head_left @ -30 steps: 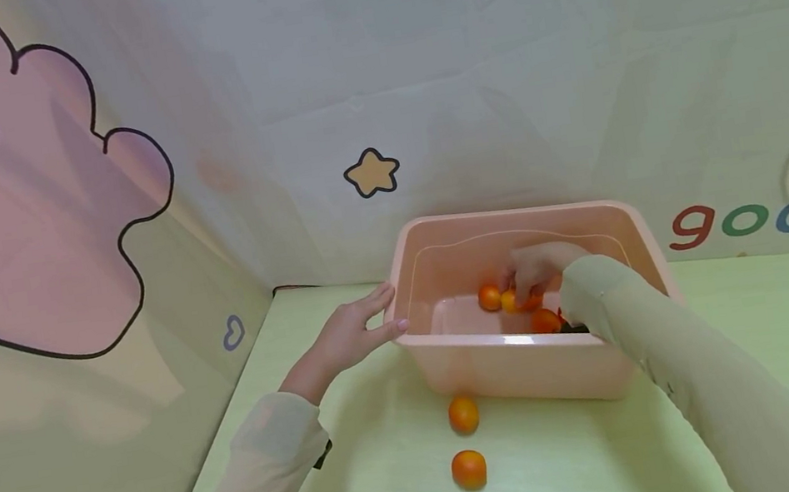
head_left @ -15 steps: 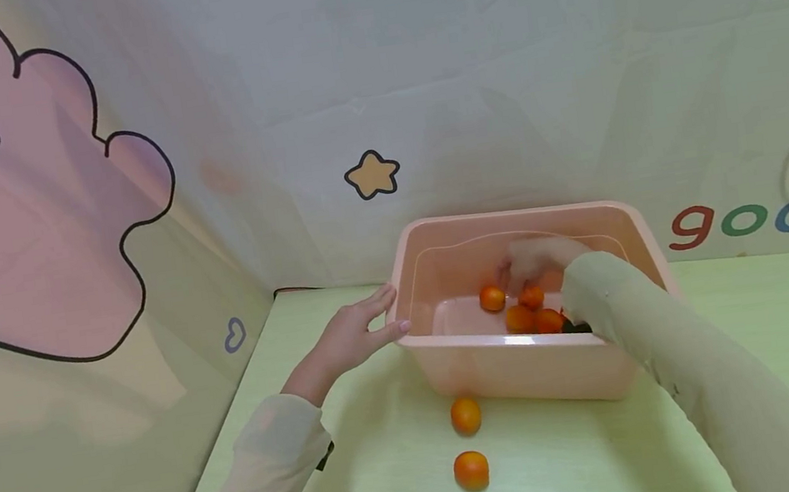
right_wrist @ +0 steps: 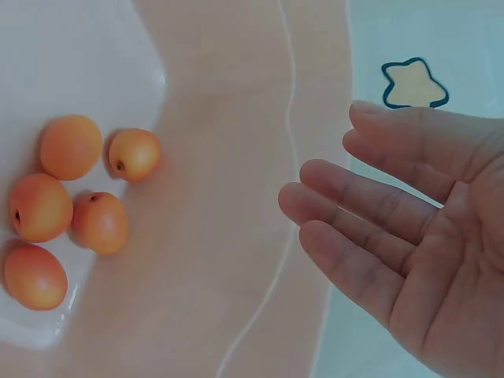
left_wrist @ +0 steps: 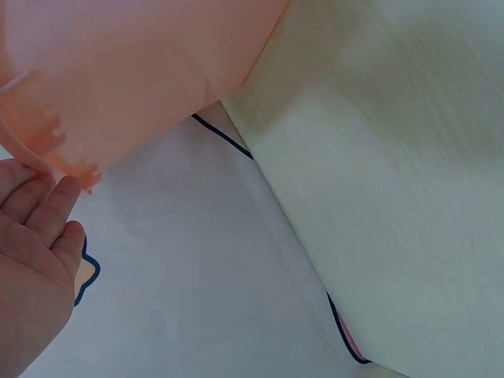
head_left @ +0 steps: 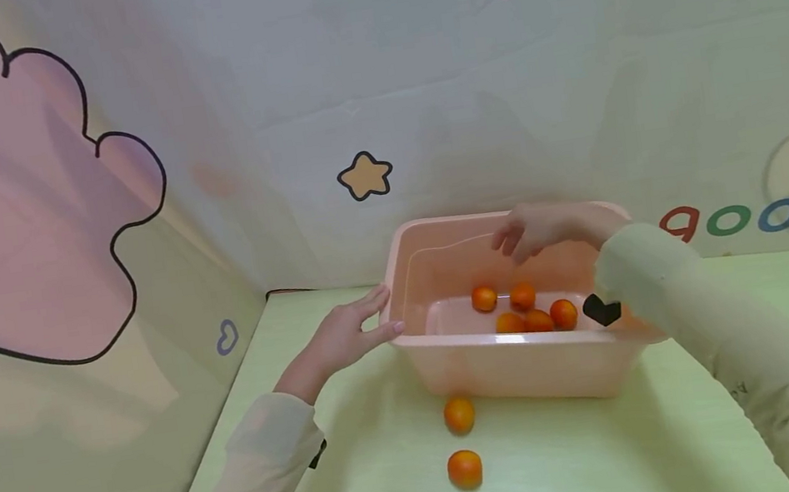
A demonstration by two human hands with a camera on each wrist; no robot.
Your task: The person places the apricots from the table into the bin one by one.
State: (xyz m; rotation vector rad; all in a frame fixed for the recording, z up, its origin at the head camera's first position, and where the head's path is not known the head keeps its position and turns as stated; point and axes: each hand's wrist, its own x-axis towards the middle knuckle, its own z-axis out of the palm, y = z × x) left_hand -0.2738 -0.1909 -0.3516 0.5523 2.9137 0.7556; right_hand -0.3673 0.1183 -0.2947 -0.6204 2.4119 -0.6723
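Note:
A pink plastic tub [head_left: 518, 367] stands on the table, and several orange-red apricots [head_left: 521, 296] lie together on its floor. At the tub's left end my left hand [head_left: 342, 335] holds the rim, thumb over the edge and fingers along the outside. The left wrist view shows those fingers [left_wrist: 55, 209] right under the rim. Above the far part of the tub my right hand [head_left: 539, 230] hovers with nothing in it. Its fingers [right_wrist: 354, 268] are loosely extended in the right wrist view, apart from the apricots.
Two more apricots, one nearer the tub [head_left: 459, 415] and one closer to me [head_left: 465, 469], lie on the pale green table [head_left: 547, 468] in front. A printed cloth backdrop [head_left: 420, 108] rises right behind the tub.
My right hand, earlier down among the apricots, has let go and risen up and back. The apricots lie rearranged, some nearer the tub's front wall. My left hand stays on the rim.

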